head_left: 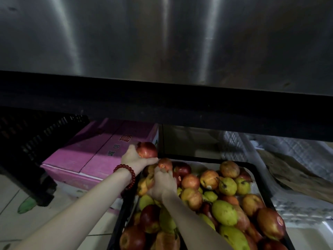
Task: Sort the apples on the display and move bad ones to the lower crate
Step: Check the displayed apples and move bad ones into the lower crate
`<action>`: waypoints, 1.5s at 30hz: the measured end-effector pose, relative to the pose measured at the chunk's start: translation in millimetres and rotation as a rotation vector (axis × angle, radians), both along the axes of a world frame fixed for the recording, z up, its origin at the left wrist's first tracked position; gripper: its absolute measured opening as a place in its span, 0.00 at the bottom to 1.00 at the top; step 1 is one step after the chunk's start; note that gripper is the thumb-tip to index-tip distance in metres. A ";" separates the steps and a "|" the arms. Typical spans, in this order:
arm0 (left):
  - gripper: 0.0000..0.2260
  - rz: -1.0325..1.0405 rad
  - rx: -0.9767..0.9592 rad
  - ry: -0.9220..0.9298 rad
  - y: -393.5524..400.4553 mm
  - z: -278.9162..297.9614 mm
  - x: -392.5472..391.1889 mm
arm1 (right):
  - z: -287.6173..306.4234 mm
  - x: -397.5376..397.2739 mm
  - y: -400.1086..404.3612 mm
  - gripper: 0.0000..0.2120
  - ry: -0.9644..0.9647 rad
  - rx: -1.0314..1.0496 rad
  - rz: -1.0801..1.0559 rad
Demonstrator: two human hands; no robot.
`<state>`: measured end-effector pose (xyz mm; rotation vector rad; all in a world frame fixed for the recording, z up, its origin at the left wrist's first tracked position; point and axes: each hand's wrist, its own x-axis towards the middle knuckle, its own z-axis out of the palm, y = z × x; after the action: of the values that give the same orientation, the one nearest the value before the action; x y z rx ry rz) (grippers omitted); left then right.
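Observation:
A black crate (263, 179) on the floor holds several red apples, green pears and mangoes. My left hand (133, 157), with a red bead bracelet on its wrist, grips a red apple (146, 149) just above the crate's far left corner. My right hand (162, 184) is over the far left part of the fruit pile and holds another red apple (164, 164) with a sticker at its fingertips. The two hands touch each other.
A steel display front (162, 42) with a dark lower edge hangs above. A pink cardboard box (100, 152) lies left of the crate, a black crate (27, 141) further left, white crates (295, 159) and brown paper to the right. The floor is tiled.

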<state>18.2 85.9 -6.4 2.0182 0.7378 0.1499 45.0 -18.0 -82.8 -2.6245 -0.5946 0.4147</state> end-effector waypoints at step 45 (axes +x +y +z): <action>0.35 -0.410 -0.040 -0.535 -54.0 473.6 22.7 | 511.0 -29.9 -172.0 0.35 -0.412 0.977 -0.282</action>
<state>40.9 31.8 467.2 1.9223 -0.0107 0.4088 15.0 -190.0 428.2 -1.7802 -0.3855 -0.4292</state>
